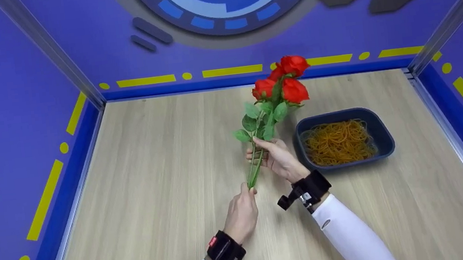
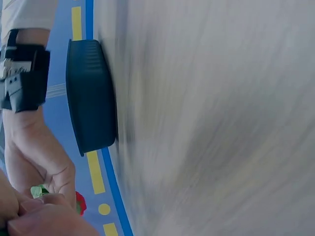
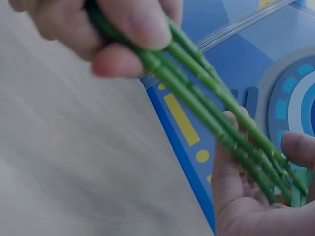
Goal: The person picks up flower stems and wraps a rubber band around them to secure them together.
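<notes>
Several red roses (image 1: 295, 91) with green leaves and long stems form one bunch above the wooden table, blooms pointing away. My left hand (image 1: 242, 216) pinches the lower stem ends between thumb and fingers. Higher up, just below the leaves, my right hand (image 1: 280, 160) holds the bunch, its thumb in front of the stems and its fingers curled behind. The right wrist view shows the green stems (image 3: 197, 101) side by side, running from the left hand's grip into the right palm. In the left wrist view the blooms are mostly hidden behind the hands.
A dark blue bin (image 1: 384, 147) holding a heap of thin yellowish-brown rubber bands (image 1: 339, 141) stands on the table right of the roses. Blue panels with yellow markings wall the table (image 1: 154, 178) at the back and both sides.
</notes>
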Demonstrator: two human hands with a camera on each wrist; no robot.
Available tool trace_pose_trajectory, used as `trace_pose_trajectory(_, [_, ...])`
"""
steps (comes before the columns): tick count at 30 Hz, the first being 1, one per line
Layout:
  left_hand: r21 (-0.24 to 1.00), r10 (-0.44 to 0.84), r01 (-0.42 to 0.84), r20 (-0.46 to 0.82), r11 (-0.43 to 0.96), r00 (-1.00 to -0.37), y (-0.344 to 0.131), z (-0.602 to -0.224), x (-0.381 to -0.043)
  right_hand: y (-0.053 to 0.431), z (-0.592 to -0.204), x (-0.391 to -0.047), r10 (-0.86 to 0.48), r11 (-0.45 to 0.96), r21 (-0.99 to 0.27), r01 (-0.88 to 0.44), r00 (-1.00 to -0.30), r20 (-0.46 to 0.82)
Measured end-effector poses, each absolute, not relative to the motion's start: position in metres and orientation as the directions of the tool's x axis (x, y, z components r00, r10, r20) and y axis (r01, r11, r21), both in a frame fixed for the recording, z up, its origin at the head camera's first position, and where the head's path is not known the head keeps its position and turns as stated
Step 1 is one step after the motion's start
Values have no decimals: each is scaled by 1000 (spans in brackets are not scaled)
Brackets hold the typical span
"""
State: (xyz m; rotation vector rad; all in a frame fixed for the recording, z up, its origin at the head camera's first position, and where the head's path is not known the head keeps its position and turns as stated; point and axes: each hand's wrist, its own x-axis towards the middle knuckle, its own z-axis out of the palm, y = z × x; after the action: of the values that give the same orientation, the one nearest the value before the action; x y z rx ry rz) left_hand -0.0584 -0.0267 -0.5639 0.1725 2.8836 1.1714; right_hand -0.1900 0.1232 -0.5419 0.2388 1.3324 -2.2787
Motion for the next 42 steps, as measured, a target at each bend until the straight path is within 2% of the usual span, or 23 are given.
trace_pose_trajectory(7, [705, 144, 118, 23, 699, -989, -20, -568, -51, 119, -533, -193, -292, -417, -713, 564, -826, -482])
trace_pose_trajectory(16, [834, 238, 104, -34, 542, -971, -22, -570, -49, 116, -527, -192, -354, -457, -668, 587, -809, -469])
trace_pose_trajectory(18, [871, 266, 75, -65, 485, -962, -25, -569, -51, 117, -526, -191, -353, -458, -668, 586, -810, -468])
trace_pose_trajectory(21, [944, 318, -31, -142, 328, -937, -29, -566, -54, 119, -526, -191, -368, -456, -666, 591, -806, -463])
trace_pose_trajectory(25, [976, 390, -149, -201, 160, -899, -32, -562, -60, 119, -524, -190, -398, -448, -665, 597, -799, -450])
trace_pose_trajectory(32, [975, 423, -178, -217, 131, -880, -36, -557, -68, 117, -520, -184, -409, -418, -680, 602, -793, -451])
trace_pose_trajectory(37, [975, 455, -220, -211, 32, -865, -41, -553, -76, 113, -518, -178, -409, -384, -685, 618, -780, -474])
trace_pose_trajectory(42, [948, 485, -314, -246, -62, -839, -46, -552, -83, 107, -518, -172, -433, -335, -692, 639, -757, -489])
